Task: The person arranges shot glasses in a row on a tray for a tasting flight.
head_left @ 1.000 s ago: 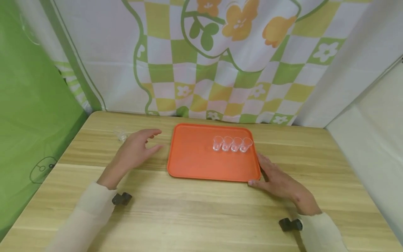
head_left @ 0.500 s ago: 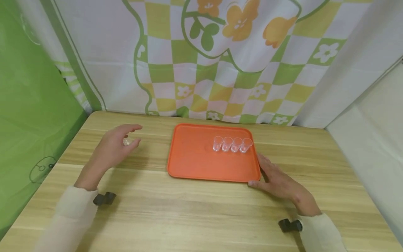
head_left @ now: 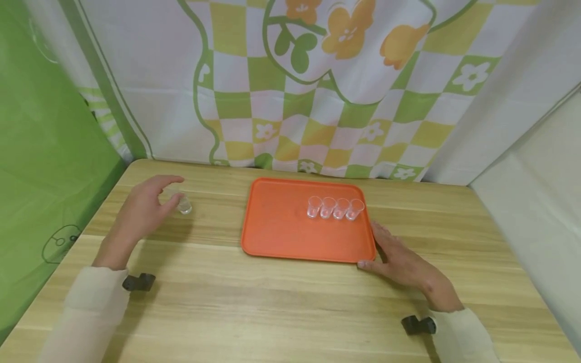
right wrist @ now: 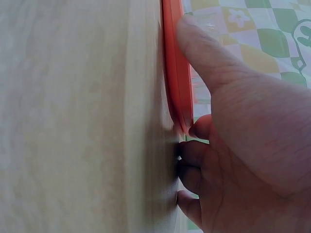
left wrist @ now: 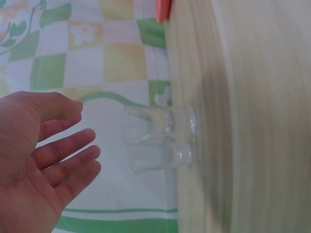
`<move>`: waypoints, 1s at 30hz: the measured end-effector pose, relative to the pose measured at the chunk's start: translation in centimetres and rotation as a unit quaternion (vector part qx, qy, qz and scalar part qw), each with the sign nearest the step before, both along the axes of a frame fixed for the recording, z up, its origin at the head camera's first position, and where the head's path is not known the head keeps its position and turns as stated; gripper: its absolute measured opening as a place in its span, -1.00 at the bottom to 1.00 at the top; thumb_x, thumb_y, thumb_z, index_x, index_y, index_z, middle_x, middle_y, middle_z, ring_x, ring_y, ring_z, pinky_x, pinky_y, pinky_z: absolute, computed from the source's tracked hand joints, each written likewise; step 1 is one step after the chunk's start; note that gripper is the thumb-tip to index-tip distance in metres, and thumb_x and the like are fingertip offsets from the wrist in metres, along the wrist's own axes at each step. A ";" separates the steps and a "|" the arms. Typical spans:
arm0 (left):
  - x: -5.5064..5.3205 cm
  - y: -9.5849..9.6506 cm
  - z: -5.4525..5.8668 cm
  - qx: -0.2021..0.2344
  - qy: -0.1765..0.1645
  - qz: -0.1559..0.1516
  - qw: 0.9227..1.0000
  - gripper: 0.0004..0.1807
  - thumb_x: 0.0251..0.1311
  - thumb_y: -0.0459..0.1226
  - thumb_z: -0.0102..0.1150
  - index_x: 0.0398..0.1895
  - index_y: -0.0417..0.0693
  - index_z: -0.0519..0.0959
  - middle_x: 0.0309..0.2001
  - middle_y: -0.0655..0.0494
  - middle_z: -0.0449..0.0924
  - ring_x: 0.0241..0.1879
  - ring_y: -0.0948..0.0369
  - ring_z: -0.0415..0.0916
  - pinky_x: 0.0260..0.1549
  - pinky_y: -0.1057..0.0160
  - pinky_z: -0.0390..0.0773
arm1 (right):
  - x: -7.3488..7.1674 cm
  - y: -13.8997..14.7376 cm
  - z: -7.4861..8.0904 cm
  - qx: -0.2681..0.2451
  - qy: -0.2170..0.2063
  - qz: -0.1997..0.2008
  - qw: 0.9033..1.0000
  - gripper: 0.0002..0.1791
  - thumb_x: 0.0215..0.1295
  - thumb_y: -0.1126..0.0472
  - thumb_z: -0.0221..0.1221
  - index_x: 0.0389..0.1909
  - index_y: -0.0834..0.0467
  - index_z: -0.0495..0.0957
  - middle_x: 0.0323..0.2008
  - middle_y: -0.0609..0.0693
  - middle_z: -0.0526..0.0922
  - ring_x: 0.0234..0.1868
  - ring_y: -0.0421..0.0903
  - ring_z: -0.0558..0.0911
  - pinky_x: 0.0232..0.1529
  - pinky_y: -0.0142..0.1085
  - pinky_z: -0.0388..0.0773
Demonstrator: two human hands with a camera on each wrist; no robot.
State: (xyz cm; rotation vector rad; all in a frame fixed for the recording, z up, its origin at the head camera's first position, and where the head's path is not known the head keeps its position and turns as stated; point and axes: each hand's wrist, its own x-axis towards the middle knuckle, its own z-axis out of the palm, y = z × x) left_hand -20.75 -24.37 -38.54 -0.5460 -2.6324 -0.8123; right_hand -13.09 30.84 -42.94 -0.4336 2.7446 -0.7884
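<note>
My left hand [head_left: 142, 206] hovers over the table's left side, thumb and fingers apart. Just beyond its fingertips stand small clear plastic cups [head_left: 184, 205], partly hidden by the hand. In the left wrist view these clear cups [left wrist: 160, 154] stand side by side, with a gap between them and my fingers. My right hand [head_left: 404, 262] rests at the near right corner of an orange tray [head_left: 281, 229]. Its thumb lies along the tray's front edge and its fingers touch the right side, as the right wrist view shows at the tray's rim [right wrist: 177, 73]. Several clear cups [head_left: 335, 207] stand in a row on the tray.
The wooden table [head_left: 272, 312] ends at a checked, flowered curtain [head_left: 317, 111] behind. A green cloth [head_left: 45, 151] hangs at the left and a pale panel [head_left: 544, 201] stands at the right.
My left hand has moved left, away from the tray, to the cups at the table's left side. The right hand, the tray and its row of cups have stayed put.
</note>
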 end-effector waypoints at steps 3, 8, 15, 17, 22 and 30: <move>-0.4 -0.4 -0.3 0.004 0.001 0.004 1.000 -0.65 0.33 -0.44 0.25 0.17 -0.32 0.57 0.17 -0.36 0.55 0.21 -0.32 0.44 0.16 -0.32 0.41 | 0.1 0.0 0.0 0.004 -0.002 -0.002 1.000 0.17 0.36 -0.30 0.25 0.69 0.04 -0.27 0.63 0.21 -0.13 0.58 0.35 -0.14 0.47 0.34 -0.14; -1.1 -1.2 -1.1 0.010 -0.009 0.010 1.000 -0.63 0.34 -0.46 0.23 0.19 -0.35 0.54 0.21 -0.40 0.51 0.24 -0.35 0.39 0.21 -0.33 0.36 | 0.2 0.1 0.0 0.008 -0.005 -0.005 1.000 0.17 0.36 -0.32 0.24 0.69 0.04 -0.27 0.63 0.22 -0.13 0.58 0.35 -0.14 0.47 0.34 -0.13; -1.7 -2.3 -2.1 0.009 -0.059 0.023 0.998 -0.57 0.47 -0.35 0.14 0.32 -0.36 0.46 0.30 -0.45 0.41 0.27 -0.40 0.33 0.19 -0.39 0.34 | 0.1 0.0 0.0 -0.001 -0.002 -0.001 1.000 0.16 0.37 -0.29 0.25 0.69 0.04 -0.27 0.64 0.21 -0.14 0.59 0.34 -0.15 0.47 0.33 -0.14; -1.8 -2.5 -2.3 0.012 -0.067 0.024 0.997 -0.56 0.49 -0.33 0.12 0.34 -0.36 0.44 0.31 -0.45 0.39 0.24 -0.40 0.35 0.14 -0.40 0.39 | 0.1 0.0 0.0 -0.002 -0.001 -0.001 1.000 0.17 0.37 -0.29 0.25 0.69 0.04 -0.27 0.64 0.21 -0.15 0.59 0.34 -0.15 0.47 0.33 -0.14; -2.3 -2.6 -2.7 0.017 -0.085 0.026 0.996 -0.54 0.54 -0.25 0.08 0.35 -0.36 0.44 0.31 -0.46 0.39 0.18 -0.38 0.40 0.07 -0.39 0.46 | 0.0 0.1 -0.1 -0.001 -0.002 -0.002 1.000 0.17 0.36 -0.30 0.25 0.69 0.02 -0.28 0.64 0.20 -0.15 0.59 0.34 -0.16 0.48 0.33 -0.15; -3.1 -2.7 -3.3 0.012 -0.092 0.029 0.995 -0.53 0.56 -0.19 0.04 0.33 -0.37 0.46 0.27 -0.46 0.44 0.17 -0.37 0.44 0.08 -0.36 0.47 | 0.0 0.0 0.0 0.002 -0.004 -0.004 1.000 0.17 0.36 -0.31 0.25 0.69 0.02 -0.28 0.64 0.20 -0.15 0.59 0.34 -0.16 0.48 0.32 -0.16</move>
